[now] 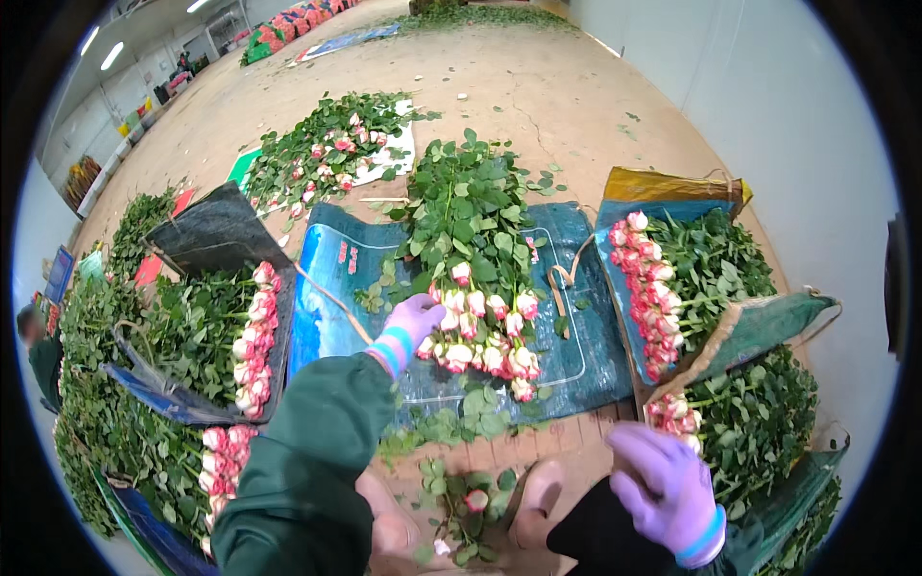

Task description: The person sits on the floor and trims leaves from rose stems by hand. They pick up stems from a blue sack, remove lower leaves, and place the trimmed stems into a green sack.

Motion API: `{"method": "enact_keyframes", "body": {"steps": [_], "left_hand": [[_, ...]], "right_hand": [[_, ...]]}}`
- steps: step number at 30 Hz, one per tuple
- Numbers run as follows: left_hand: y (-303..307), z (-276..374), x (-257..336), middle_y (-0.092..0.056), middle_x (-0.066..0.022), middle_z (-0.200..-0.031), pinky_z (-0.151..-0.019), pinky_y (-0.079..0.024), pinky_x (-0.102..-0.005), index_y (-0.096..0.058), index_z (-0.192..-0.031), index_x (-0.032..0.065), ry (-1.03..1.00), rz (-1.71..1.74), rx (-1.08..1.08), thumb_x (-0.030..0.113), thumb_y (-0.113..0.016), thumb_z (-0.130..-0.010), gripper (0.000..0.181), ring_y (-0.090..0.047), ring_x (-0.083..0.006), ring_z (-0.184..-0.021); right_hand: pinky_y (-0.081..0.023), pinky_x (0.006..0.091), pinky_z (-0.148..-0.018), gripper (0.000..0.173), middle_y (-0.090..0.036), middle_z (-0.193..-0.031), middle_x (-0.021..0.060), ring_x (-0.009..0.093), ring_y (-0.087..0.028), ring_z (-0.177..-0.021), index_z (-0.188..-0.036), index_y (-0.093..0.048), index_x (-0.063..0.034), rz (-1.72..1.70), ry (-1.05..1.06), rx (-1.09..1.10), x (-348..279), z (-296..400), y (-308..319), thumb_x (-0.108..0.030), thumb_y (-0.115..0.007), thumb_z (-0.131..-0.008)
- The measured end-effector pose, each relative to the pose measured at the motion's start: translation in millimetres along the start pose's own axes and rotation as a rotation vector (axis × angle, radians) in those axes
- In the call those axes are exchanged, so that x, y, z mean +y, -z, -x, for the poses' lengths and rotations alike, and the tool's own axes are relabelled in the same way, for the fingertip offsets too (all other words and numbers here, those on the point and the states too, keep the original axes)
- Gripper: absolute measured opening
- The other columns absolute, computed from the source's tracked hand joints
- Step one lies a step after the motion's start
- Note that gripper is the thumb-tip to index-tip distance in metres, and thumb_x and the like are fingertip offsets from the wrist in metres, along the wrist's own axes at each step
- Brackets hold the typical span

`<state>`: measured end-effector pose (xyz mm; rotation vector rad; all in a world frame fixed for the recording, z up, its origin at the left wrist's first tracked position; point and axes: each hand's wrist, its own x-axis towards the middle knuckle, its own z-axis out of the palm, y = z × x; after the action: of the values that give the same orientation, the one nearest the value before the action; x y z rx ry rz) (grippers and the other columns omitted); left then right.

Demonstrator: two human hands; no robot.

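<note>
My left hand [415,320], in a purple knit glove with a blue-striped cuff, reaches to the left edge of a pile of pink-and-white roses [475,302]. Its fingertips touch or nearly touch a bloom; whether they grip it is hidden. The roses lie with blooms towards me and leafy stems [468,194] pointing away, on a blue-green woven plastic sheet [598,324]. My right hand [666,486], gloved alike, hovers at the lower right with fingers loosely bent and nothing seen in it. Just beyond it are the blooms of a right-hand rose bundle [673,414].
Rose bundles in folded sheets flank me, left [256,338] and right [648,295], with stiff flaps [756,331] standing up. More roses [324,158] lie on the floor ahead. A strap [565,281] crosses the sheet. A loose rose [475,500] lies between my boots. A person [43,353] is at far left.
</note>
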<state>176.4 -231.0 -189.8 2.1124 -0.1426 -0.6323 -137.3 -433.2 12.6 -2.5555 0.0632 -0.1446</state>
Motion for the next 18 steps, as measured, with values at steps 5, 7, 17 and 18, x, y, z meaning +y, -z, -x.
{"method": "enact_keyframes", "body": {"steps": [5,7,17,18], "left_hand": [[-46,-88,28,-0.055,-0.0222,-0.119,-0.093,-0.041,-0.0392,-0.04,-0.131,0.0019,-0.002,-0.351,0.272,0.05,-0.061,-0.074,0.077,-0.053,-0.0336,-0.111],[-50,-119,25,-0.052,-0.022,-0.122,-0.092,-0.042,-0.0427,-0.037,-0.131,0.0007,0.05,-0.343,0.34,0.049,-0.061,-0.073,0.079,-0.052,-0.0358,-0.11],[-45,-220,5,-0.054,-0.0177,-0.123,-0.092,-0.043,-0.0367,-0.04,-0.13,0.0002,0.349,-0.379,0.071,0.045,-0.072,-0.064,0.087,-0.055,-0.0308,-0.11],[-18,-238,-20,-0.06,-0.0173,-0.114,-0.091,-0.044,-0.0346,-0.053,-0.12,0.0,0.335,-0.431,-0.016,0.043,-0.069,-0.069,0.069,-0.057,-0.0296,-0.106]], "right_hand": [[-0.045,0.0362,-0.085,0.034,-0.058,-0.112,0.0156,0.032,-0.056,-0.099,-0.114,-0.057,-0.0031,0.082,-0.023,-0.068,6,-8,10,-0.008,-0.061,-0.08],[-0.046,0.0375,-0.083,0.034,-0.058,-0.109,0.0169,0.034,-0.057,-0.095,-0.111,-0.056,-0.0009,0.062,-0.016,-0.103,11,-24,10,-0.007,-0.061,-0.077],[-0.046,0.0395,-0.082,0.037,-0.056,-0.109,0.0179,0.034,-0.056,-0.095,-0.112,-0.054,-0.0002,0.081,-0.059,-0.23,37,-57,-3,-0.005,-0.06,-0.076],[-0.046,0.0395,-0.082,0.037,-0.056,-0.109,0.018,0.035,-0.056,-0.094,-0.112,-0.053,-0.0002,0.071,-0.011,-0.236,35,-62,-3,-0.005,-0.06,-0.076]]}}
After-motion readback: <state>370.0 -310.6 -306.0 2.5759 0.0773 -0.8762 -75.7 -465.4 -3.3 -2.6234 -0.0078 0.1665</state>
